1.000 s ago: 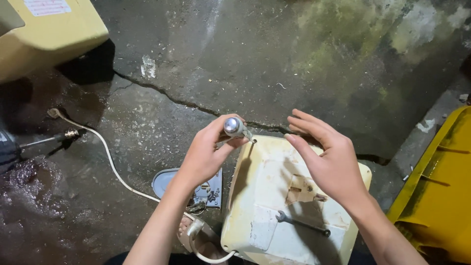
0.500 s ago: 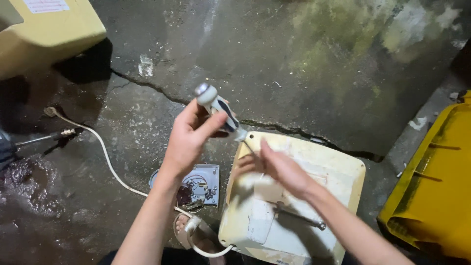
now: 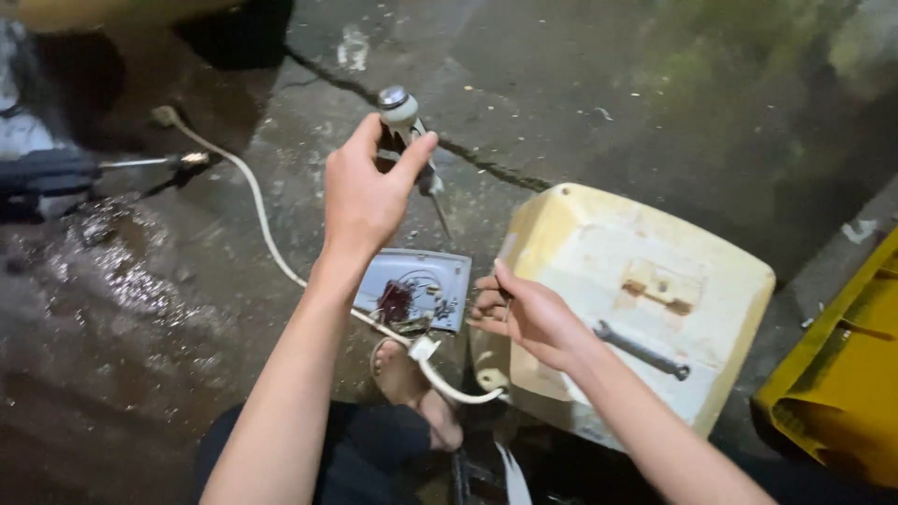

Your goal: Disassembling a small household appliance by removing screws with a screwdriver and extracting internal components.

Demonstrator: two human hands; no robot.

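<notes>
My left hand is raised over the wet concrete floor and grips a small part with a white body, a metal cap and thin metal rods hanging from it. My right hand rests at the left edge of a cream, yellowed appliance casing that lies on the floor, its fingers curled around the rim; what they pinch is hidden. A metal spanner lies on top of the casing, right of that hand.
A grey cover plate with red wiring lies by my sandalled foot. A white cable runs across the floor. A dark tool lies at left. A yellow bin stands at right.
My left hand has lifted the white part up and away from the casing, out to the left. My right hand has moved from the casing's top to its left edge.
</notes>
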